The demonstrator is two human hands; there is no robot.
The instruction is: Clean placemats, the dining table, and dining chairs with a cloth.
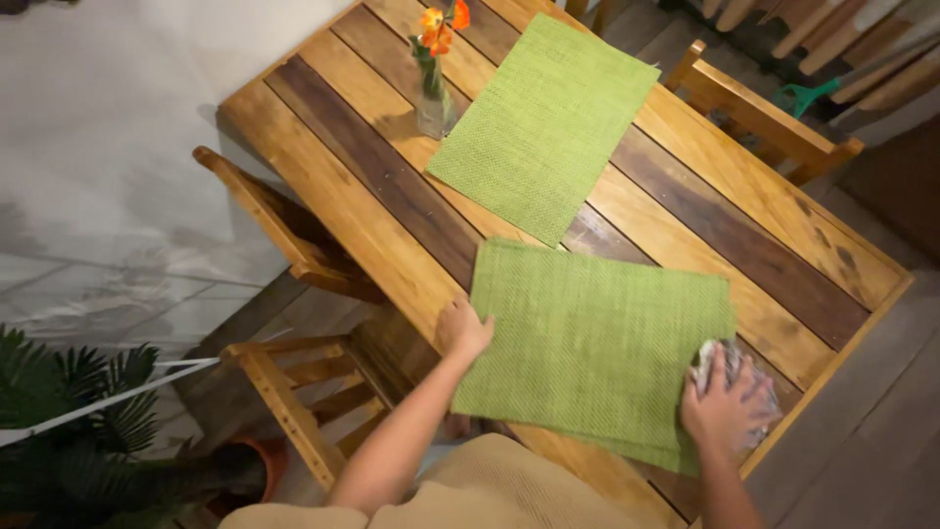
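No packages, labels, signs or screens in view.

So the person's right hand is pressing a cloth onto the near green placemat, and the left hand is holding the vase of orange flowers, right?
Not quite. The right hand does press a crumpled cloth at the near green placemat, but the left hand rests on that placemat's left edge. The vase of orange flowers stands untouched at the table's far end beside the other placemat, as the head view shows.

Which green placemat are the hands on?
The near placemat: left hand rests on its left edge, right hand presses a cloth at its right corner. The far placemat, beside the flower vase, lies untouched.
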